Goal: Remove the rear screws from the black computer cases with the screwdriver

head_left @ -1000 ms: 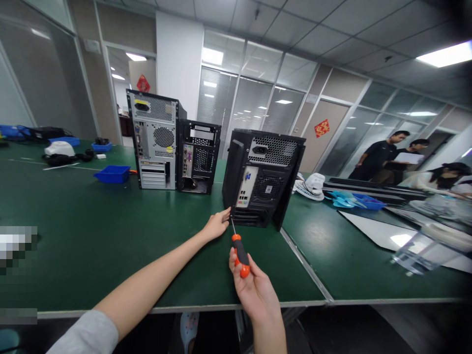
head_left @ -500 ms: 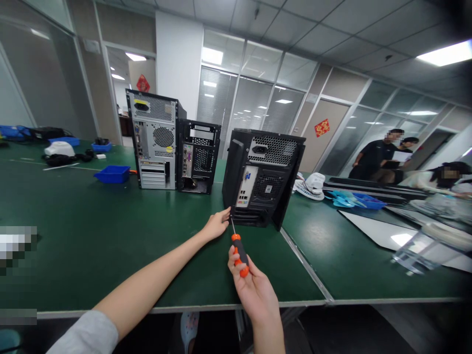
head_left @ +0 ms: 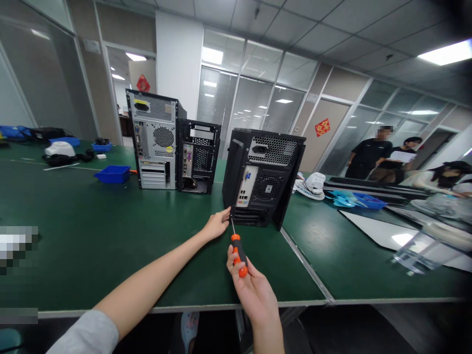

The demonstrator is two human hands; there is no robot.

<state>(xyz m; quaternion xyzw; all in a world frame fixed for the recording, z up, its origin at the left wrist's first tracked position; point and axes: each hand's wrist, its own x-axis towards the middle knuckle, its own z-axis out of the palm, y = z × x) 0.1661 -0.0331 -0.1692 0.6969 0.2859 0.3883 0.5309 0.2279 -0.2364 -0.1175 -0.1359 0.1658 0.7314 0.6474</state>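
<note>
A black computer case (head_left: 271, 189) stands upright with its rear panel facing me. My right hand (head_left: 254, 290) grips an orange-and-black screwdriver (head_left: 240, 255) by its handle. The thin shaft points up, its tip at the lower left corner of the case's rear. Beside that tip, my left hand (head_left: 217, 224) touches the same corner, fingers drawn together; whatever lies between them is too small to make out. To the left stand a taller silver-backed computer case (head_left: 157, 140) and a smaller black one (head_left: 199, 157), both showing their rear panels.
A green table (head_left: 147, 221) carries everything, with a metal seam strip (head_left: 306, 263) right of the case. At left lies a blue bin (head_left: 112, 174). On the right are a white panel (head_left: 372, 228), a blurred clear plastic holder (head_left: 416, 253) and another blue bin (head_left: 369, 200). People are beyond.
My right hand and the screwdriver handle have shifted very slightly left, while the tip stays at the case corner. The left hand holds its place. People in the background have moved a little.
</note>
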